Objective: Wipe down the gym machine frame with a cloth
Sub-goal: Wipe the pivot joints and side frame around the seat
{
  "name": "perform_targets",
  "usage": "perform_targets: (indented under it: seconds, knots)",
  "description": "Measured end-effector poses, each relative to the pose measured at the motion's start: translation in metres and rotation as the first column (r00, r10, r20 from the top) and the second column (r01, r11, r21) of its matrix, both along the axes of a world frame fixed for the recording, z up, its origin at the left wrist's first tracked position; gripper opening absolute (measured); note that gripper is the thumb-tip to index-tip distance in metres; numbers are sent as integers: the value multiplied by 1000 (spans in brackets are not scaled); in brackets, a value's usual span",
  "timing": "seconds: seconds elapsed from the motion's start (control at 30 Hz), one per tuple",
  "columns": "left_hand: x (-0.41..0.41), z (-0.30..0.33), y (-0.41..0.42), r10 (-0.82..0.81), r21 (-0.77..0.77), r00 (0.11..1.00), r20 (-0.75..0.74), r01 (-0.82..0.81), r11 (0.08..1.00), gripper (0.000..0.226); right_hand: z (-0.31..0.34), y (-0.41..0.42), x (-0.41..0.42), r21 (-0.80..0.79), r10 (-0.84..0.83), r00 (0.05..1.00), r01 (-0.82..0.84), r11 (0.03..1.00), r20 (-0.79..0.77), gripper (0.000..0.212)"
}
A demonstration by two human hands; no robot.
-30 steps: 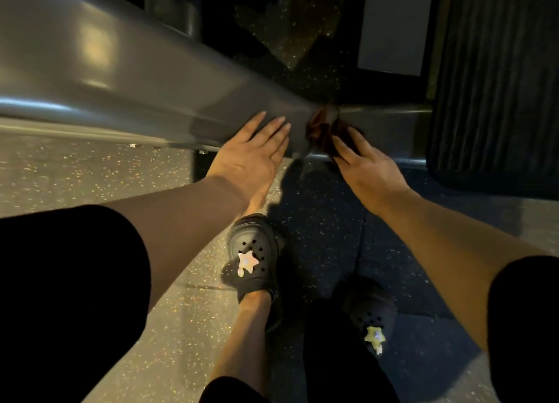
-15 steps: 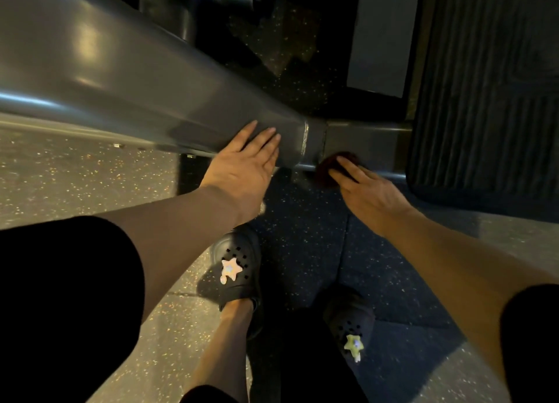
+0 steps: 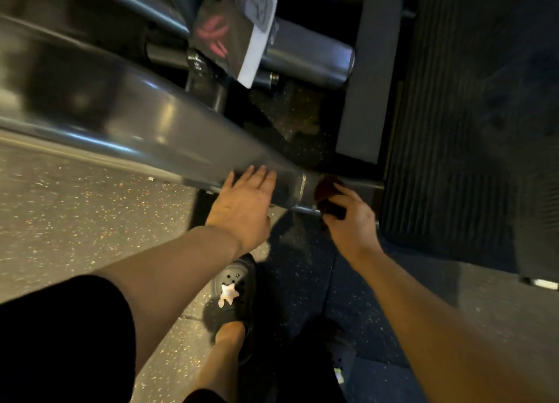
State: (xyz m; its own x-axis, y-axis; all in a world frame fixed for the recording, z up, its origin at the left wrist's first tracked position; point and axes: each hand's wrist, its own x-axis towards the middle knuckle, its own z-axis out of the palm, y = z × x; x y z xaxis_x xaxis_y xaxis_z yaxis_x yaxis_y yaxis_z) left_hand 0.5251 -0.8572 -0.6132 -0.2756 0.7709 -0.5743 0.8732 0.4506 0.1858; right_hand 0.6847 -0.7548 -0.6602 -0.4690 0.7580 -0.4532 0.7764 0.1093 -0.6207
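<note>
- At the low end of the gym machine, a broad grey frame tube point(image 3: 145, 130) ran diagonally from upper left down to a joint near the floor, where it met a shorter, lower frame section point(image 3: 360, 186).
- Left hand point(image 3: 245, 203) lay flat on the lower face of the grey tube just short of the joint; fingers straight and close together, holding nothing.
- Right hand point(image 3: 352, 221) gripped a dark reddish-brown cloth point(image 3: 328, 197), fingers curled round it, thumb side toward the frame.
- Cloth was bunched and pressed against the lower frame section immediately right of the joint, at its near edge. How much of the cloth touched metal could not be told; that area was dim and slightly blurred.
- Both hands were near each other, separated by the joint.
- Below the hands: speckled rubber floor point(image 3: 75, 221), lighter at left, darker under the person.
- Left foot in a dark clog point(image 3: 233, 296) with a pale star charm point(image 3: 229, 292).
- Ribbed black mat point(image 3: 453, 130) lay to the right of the frame.
- Placard point(image 3: 236, 27) with red markings hung above the tube; text unreadable.
</note>
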Motion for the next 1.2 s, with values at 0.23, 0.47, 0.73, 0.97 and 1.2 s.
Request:
perform_targets:
  seconds: [0.23, 0.47, 0.73, 0.97, 1.2]
  knots:
    - [-4, 101, 5, 477, 131, 498, 725, -779, 614, 97, 138, -23, -53, -678, -545, 699, 117, 726, -463, 17]
    - [10, 209, -28, 370, -101, 14, 929, -952, 289, 41, 245, -45, -67, -790, -649, 594, 37, 612, -475, 28]
    - [2, 296, -46, 410, 186, 143, 901, -980, -68, 33, 337, -88, -81, -525, -398, 735, 67, 849, -549, 19]
    - [-14, 395, -70, 252, 172, 124, 960, -969, -178, 23, 443, -137, -99, -258, -198, 554, -32, 965, -809, 32]
    - [-18, 510, -77, 134, 232, 217, 967, -967, -105, 28, 542, -155, -110, -114, -122, 478, 46, 992, -870, 45]
